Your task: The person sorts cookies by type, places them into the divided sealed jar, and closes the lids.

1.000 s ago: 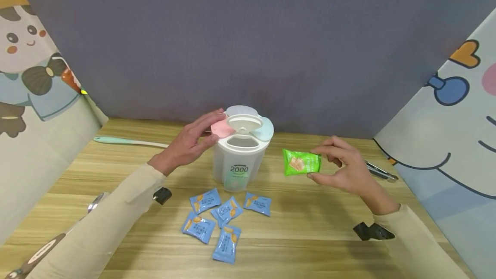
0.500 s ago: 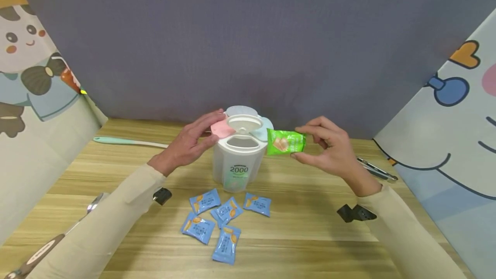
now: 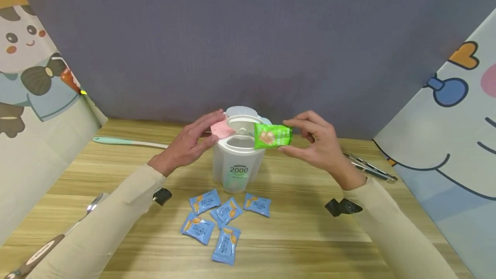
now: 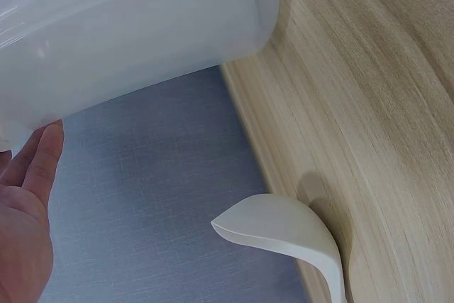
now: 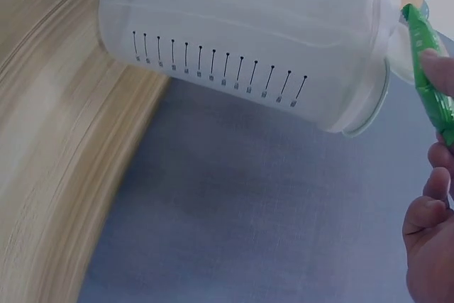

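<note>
A translucent plastic storage container marked 2000 stands upright on the table. Its white lid has an uncovered front opening, a pink flap at left, and a blue flap partly hidden at right. My left hand touches the lid's left side by the pink flap, fingers extended; the left wrist view shows straight fingertips against the wall. My right hand pinches a green snack packet between thumb and fingers. The packet overlaps the lid's right part in the head view, and appears edge-on by the rim in the right wrist view.
Several blue snack packets lie on the wooden table before the container. A mint-handled utensil lies at left, its white spoon-like head behind. Tongs lie at right. Another metal utensil lies beneath my left forearm.
My right hand has carried the green snack packet leftward and up, from beside the container to over the lid's right part. My left hand has stayed at the lid.
</note>
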A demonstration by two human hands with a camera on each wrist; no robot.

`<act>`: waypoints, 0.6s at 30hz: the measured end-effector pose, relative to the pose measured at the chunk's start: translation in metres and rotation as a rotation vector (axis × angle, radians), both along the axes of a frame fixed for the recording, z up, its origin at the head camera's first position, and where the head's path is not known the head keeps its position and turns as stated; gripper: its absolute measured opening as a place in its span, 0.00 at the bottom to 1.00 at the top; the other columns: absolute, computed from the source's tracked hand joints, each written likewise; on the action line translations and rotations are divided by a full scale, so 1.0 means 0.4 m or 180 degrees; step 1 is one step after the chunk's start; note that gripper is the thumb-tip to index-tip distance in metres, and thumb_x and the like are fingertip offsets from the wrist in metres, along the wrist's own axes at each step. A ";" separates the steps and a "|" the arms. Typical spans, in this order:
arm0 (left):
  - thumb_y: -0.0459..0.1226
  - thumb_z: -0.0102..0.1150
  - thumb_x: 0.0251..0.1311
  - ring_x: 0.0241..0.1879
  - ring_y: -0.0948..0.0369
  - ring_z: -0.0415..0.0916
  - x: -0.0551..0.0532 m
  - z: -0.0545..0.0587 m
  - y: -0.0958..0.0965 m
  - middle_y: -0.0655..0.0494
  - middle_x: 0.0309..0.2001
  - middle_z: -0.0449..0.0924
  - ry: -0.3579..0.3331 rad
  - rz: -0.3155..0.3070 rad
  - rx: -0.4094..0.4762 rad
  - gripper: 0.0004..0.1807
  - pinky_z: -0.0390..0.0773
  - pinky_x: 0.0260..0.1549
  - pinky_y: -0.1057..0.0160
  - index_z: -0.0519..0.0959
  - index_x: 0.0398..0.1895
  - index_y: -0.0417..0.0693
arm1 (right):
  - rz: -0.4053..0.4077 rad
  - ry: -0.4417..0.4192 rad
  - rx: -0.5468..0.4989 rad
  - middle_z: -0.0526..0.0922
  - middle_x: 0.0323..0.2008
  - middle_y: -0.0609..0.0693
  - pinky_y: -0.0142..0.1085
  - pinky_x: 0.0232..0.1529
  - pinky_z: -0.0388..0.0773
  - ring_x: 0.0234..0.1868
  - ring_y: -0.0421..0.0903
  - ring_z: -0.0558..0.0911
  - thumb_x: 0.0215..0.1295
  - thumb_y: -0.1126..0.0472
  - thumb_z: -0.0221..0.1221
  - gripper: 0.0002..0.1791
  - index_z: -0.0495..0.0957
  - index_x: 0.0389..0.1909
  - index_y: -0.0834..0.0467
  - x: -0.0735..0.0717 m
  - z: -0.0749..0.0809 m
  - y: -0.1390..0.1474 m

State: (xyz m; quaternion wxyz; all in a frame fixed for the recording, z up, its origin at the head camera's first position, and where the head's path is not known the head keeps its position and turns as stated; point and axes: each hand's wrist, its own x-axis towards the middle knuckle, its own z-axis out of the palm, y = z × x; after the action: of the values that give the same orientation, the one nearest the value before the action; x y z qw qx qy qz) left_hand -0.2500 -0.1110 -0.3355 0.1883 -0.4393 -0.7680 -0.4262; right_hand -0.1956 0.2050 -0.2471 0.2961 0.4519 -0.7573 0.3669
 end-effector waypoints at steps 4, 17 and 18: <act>0.50 0.44 0.71 0.61 0.51 0.65 0.000 -0.001 0.000 0.46 0.70 0.55 0.0009 0.0001 -0.0004 0.29 0.77 0.49 0.57 0.61 0.70 0.46 | 0.0058 -0.0031 -0.0033 0.75 0.33 0.61 0.30 0.16 0.55 0.23 0.37 0.61 0.37 0.71 0.75 0.23 0.80 0.39 0.71 0.001 0.001 -0.017; 0.50 0.44 0.71 0.62 0.52 0.65 0.000 -0.003 0.000 0.44 0.70 0.55 -0.0008 -0.0036 0.0013 0.29 0.77 0.49 0.58 0.61 0.69 0.46 | -0.0136 -0.0201 -0.0031 0.77 0.33 0.55 0.30 0.15 0.56 0.21 0.40 0.62 0.28 0.74 0.78 0.30 0.82 0.41 0.66 -0.064 -0.062 -0.018; 0.50 0.44 0.71 0.62 0.52 0.65 0.000 -0.003 0.000 0.44 0.70 0.55 0.0000 -0.0034 0.0012 0.29 0.77 0.49 0.58 0.62 0.69 0.46 | -0.0139 -0.0208 -0.0033 0.77 0.32 0.55 0.29 0.16 0.56 0.20 0.41 0.62 0.28 0.74 0.78 0.30 0.82 0.41 0.67 -0.062 -0.060 -0.021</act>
State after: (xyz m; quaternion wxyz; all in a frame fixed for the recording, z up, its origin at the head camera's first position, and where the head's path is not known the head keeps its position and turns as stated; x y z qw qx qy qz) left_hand -0.2499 -0.1110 -0.3365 0.1869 -0.4430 -0.7649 -0.4287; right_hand -0.2202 0.1967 -0.2711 0.2815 0.4215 -0.7743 0.3788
